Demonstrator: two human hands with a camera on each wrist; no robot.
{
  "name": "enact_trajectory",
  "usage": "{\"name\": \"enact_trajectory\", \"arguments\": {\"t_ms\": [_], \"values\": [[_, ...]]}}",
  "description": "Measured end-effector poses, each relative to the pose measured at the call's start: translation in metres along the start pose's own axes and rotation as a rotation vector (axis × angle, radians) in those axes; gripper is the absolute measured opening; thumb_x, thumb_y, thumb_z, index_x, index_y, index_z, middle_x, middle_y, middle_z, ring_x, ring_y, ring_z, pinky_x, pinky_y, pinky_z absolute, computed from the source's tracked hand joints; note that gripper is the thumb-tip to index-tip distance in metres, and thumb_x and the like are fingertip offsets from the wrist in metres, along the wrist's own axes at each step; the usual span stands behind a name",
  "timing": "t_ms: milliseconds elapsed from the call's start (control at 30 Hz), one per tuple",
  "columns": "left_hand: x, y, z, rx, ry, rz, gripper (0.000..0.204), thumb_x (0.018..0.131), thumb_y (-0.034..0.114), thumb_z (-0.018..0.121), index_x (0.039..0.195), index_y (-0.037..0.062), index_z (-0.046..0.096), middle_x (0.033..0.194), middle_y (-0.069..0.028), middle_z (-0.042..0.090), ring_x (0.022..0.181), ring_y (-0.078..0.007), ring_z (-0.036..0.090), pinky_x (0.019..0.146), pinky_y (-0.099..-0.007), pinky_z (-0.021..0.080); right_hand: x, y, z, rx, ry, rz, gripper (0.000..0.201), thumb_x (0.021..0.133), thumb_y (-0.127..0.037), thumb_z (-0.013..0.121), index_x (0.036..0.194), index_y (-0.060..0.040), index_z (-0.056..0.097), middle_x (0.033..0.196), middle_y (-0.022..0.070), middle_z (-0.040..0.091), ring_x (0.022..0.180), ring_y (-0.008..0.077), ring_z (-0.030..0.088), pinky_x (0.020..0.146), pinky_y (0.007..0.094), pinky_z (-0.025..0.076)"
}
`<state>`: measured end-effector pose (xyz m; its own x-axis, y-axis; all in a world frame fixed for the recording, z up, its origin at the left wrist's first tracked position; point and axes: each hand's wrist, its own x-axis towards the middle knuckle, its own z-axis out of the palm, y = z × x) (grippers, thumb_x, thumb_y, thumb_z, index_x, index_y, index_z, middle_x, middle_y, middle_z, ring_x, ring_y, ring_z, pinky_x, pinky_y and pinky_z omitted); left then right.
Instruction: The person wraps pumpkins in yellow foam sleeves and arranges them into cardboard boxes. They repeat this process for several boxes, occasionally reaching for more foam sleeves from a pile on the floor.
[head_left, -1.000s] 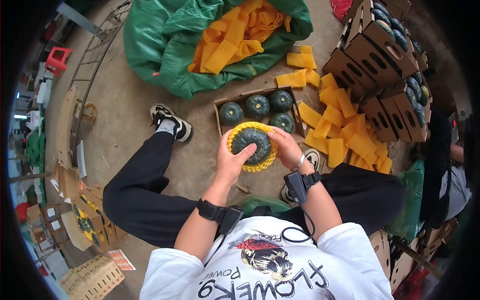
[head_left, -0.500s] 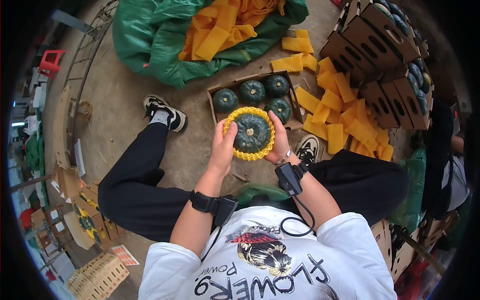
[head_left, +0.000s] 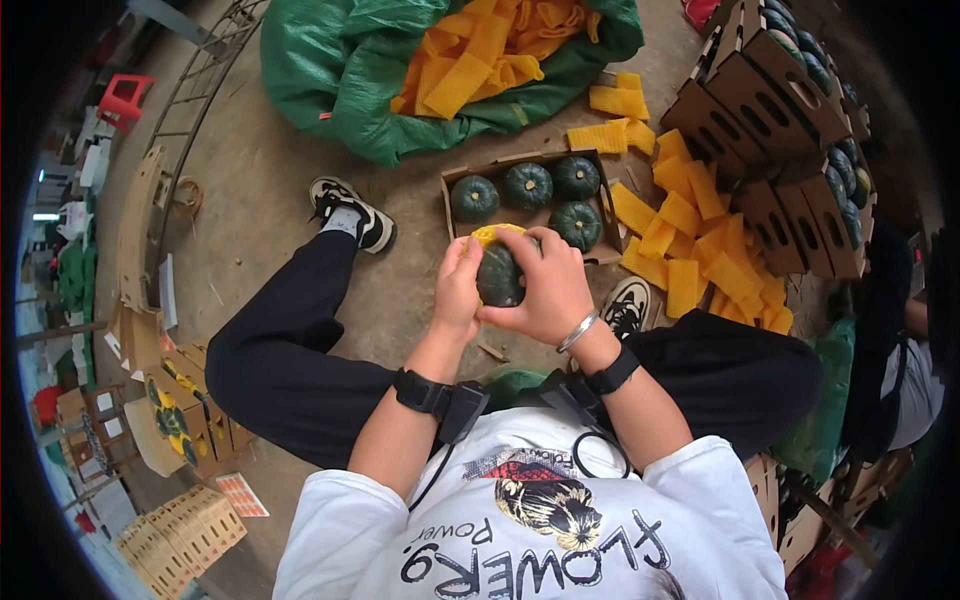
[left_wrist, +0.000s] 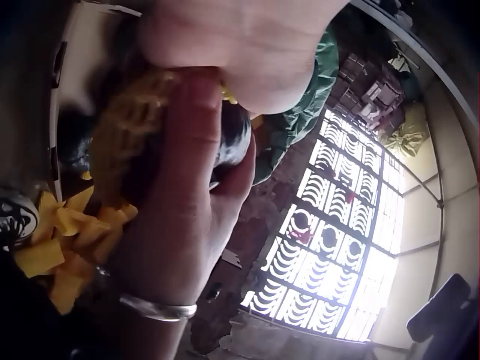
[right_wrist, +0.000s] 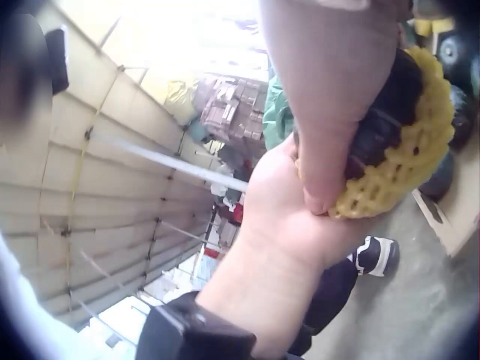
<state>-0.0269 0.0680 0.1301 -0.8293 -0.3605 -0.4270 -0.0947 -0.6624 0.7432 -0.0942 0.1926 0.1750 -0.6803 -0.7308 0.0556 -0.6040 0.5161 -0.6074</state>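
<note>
Held snugly between left hand (head_left: 457,295) and right hand (head_left: 548,290), a bit near of the cardboard box (head_left: 609,215) on the floor; gripping one round green pumpkin (head_left: 497,272) from both sides, with curled fingers and no wide gap; partly wrapped in yellow net (right_wrist: 405,169); with four other pumpkins (head_left: 528,186) farther off, inside the box; too covered to tell which way the stem points.
</note>
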Motion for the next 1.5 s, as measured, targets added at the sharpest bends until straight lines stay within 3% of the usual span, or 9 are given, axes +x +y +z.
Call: {"name": "enact_trajectory", "arguments": {"t_ms": [67, 133, 233, 700, 867, 1067, 1200, 1267, 1500], "values": [[0.003, -0.001, -0.004, -0.005, 0.058, 0.003, 0.023, 0.097, 0.024, 0.042, 0.107, 0.0049, 0.050, 0.095, -0.0043, 0.059, 0.085, -0.0123, 0.059, 0.077, -0.0273, 0.048, -0.001, 0.016, 0.015, 0.178, 0.057, 0.029, 0.072, 0.064, -0.037, 0.075, 0.125, -0.0110, 0.047, 0.118, 0.0158, 0.051, 0.105, 0.0298, 0.051, 0.089, 0.0401, 0.038], [0.004, -0.001, -0.006, 0.106, 0.080, 0.050, 0.021, 0.095, 0.024, 0.048, 0.102, 0.0038, 0.050, 0.093, -0.0060, 0.059, 0.085, -0.0120, 0.058, 0.072, -0.0272, 0.049, -0.002, 0.031, 0.026, 1.425, 0.059, 0.285, 0.052, 0.078, -0.035, 0.063, 0.119, -0.0038, 0.051, 0.116, 0.0149, 0.056, 0.102, 0.0265, 0.057, 0.089, 0.0371, 0.043], [0.002, 0.010, -0.002, 0.282, 0.031, 0.072, 0.021, 0.095, 0.020, 0.049, 0.108, 0.0037, 0.050, 0.097, -0.0046, 0.058, 0.084, -0.0104, 0.056, 0.078, -0.0251, 0.045, 0.000, 0.041, 0.006, 2.045, -0.080, 0.663, 0.043, 0.090, -0.030, 0.039, 0.108, 0.0038, 0.059, 0.101, 0.0139, 0.065, 0.090, 0.0230, 0.063, 0.086, 0.0336, 0.049], [-0.012, 0.000, 0.003, 0.153, -0.216, -0.029, 0.050, 0.084, 0.020, 0.067, 0.123, 0.0035, 0.040, 0.114, -0.0079, 0.053, 0.103, -0.0169, 0.053, 0.089, -0.0310, 0.045, -0.004, 0.042, 0.037, 1.307, 0.402, 0.616, 0.028, 0.093, -0.018, 0.041, 0.098, 0.0019, 0.061, 0.091, 0.0077, 0.060, 0.083, 0.0151, 0.057, 0.077, 0.0277, 0.046], [-0.009, 0.007, 0.002, -0.251, -0.166, -0.232, 0.054, 0.080, 0.017, 0.070, 0.124, 0.0047, 0.040, 0.114, -0.0074, 0.054, 0.104, -0.0181, 0.055, 0.088, -0.0319, 0.046, -0.007, 0.051, 0.047, 1.452, 0.462, 0.617, 0.028, 0.093, -0.019, 0.042, 0.100, 0.0012, 0.060, 0.092, 0.0076, 0.061, 0.084, 0.0161, 0.058, 0.077, 0.0278, 0.046], [-0.014, -0.005, 0.012, 0.066, -0.267, -0.015, 0.056, 0.081, 0.022, 0.068, 0.127, 0.0042, 0.041, 0.117, -0.0084, 0.055, 0.108, -0.0205, 0.055, 0.093, -0.0342, 0.044, -0.007, 0.038, 0.040, 1.589, 0.573, 0.633, 0.029, 0.095, -0.025, 0.045, 0.106, -0.0009, 0.059, 0.099, 0.0086, 0.062, 0.091, 0.0185, 0.060, 0.082, 0.0292, 0.047], [-0.012, 0.002, 0.007, -0.220, -0.322, -0.095, 0.058, 0.078, 0.015, 0.069, 0.127, 0.0048, 0.040, 0.115, -0.0084, 0.055, 0.105, -0.0188, 0.056, 0.091, -0.0327, 0.046, 0.001, 0.050, 0.029, 1.636, 0.334, 0.575, 0.033, 0.096, -0.027, 0.043, 0.115, -0.0018, 0.054, 0.113, 0.0093, 0.060, 0.098, 0.0180, 0.058, 0.089, 0.0306, 0.045], [-0.015, 0.012, 0.007, -0.366, -0.446, -0.173, 0.063, 0.076, 0.017, 0.070, 0.129, 0.0036, 0.039, 0.118, -0.0094, 0.054, 0.107, -0.0198, 0.056, 0.093, -0.0327, 0.045, -0.001, 0.060, 0.023, 2.038, -0.370, 0.578, 0.040, 0.096, -0.033, 0.041, 0.123, -0.0045, 0.051, 0.118, 0.0086, 0.058, 0.105, 0.0181, 0.057, 0.092, 0.0324, 0.045], [-0.010, 0.023, 0.003, -0.220, -0.438, -0.059, 0.066, 0.073, 0.018, 0.072, 0.128, 0.0013, 0.039, 0.118, -0.0108, 0.054, 0.108, -0.0210, 0.055, 0.095, -0.0341, 0.044, -0.010, 0.050, 0.030, 2.079, -0.317, 0.567, 0.045, 0.095, -0.039, 0.040, 0.125, -0.0069, 0.051, 0.122, 0.0073, 0.057, 0.110, 0.0186, 0.055, 0.092, 0.0378, 0.044]]}}
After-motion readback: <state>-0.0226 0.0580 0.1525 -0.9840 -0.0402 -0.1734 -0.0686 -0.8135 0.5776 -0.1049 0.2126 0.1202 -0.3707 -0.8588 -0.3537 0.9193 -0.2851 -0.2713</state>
